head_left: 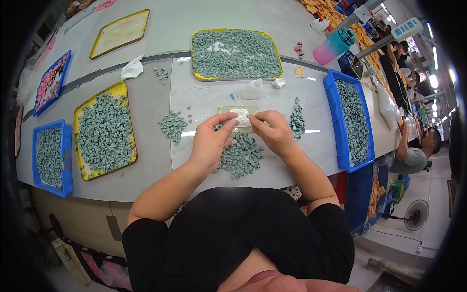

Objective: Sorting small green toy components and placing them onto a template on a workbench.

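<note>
My left hand [210,137] is closed, thumb and forefinger nearly together at the left side of a small pale rectangular plate [224,110]. What its fingertips hold, if anything, is too small to make out. Across from it, my right hand [274,130] pinches a tiny grey-green piece by the plate's right side. A round clear patch shows on the plate between the two hands. Just below them lies a heap of small grey-green pieces [239,158]. Smaller heaps sit to the left [173,127] and to the right [297,120].
Behind the plate stand a white squeeze bottle [252,90] and a blue pointed tip [233,98]. Yellow-rimmed trays of pieces sit at the back [195,68] and left [78,127]. Blue bins flank the table [332,119], [68,160]. A pink-and-teal drinking bottle [334,46] stands back right.
</note>
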The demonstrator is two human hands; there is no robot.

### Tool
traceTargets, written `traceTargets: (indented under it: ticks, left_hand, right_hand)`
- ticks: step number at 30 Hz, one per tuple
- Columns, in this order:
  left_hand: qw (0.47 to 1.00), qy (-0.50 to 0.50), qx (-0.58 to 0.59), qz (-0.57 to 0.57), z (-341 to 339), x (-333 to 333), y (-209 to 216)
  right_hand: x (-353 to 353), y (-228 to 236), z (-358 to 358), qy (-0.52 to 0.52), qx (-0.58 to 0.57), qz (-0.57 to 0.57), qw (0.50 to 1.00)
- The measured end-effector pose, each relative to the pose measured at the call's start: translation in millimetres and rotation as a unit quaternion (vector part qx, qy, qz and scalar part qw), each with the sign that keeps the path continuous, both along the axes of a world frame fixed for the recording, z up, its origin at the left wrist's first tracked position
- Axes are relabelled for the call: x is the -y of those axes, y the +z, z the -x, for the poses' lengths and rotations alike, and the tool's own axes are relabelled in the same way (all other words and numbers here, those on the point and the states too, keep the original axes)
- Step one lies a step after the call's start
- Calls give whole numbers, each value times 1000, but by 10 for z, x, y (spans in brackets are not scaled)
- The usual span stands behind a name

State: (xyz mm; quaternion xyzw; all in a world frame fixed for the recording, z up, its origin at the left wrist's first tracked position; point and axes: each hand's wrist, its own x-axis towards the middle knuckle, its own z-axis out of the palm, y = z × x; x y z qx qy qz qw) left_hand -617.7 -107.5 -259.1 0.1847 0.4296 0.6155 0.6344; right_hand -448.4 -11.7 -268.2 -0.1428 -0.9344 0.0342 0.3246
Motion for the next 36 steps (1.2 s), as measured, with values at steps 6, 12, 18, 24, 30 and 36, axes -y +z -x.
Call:
traceTargets:
  ticks: [6,12,18,24,30,36]
  left_hand:
    - [999,34,-7,-14,3,5,6]
    - [999,9,33,-6,40,22,-26]
    - [998,-14,55,6,37,50,20]
    - [997,-64,44,-1,22,94,62]
    - [991,-100,76,-39,10,121,107]
    - [988,-115,93,-39,5,138,110]
  right_hand:
    - [16,0,19,-6,14,-12,1000]
    - [46,33,29,4,46,-35,998]
    - [86,8,47,-31,-45,72,996]
    - [228,231,115,-95,-176,442,874]
    - [258,215,98,-27,-246,706,664]
    - [356,305,133,-11,-249,714,654]
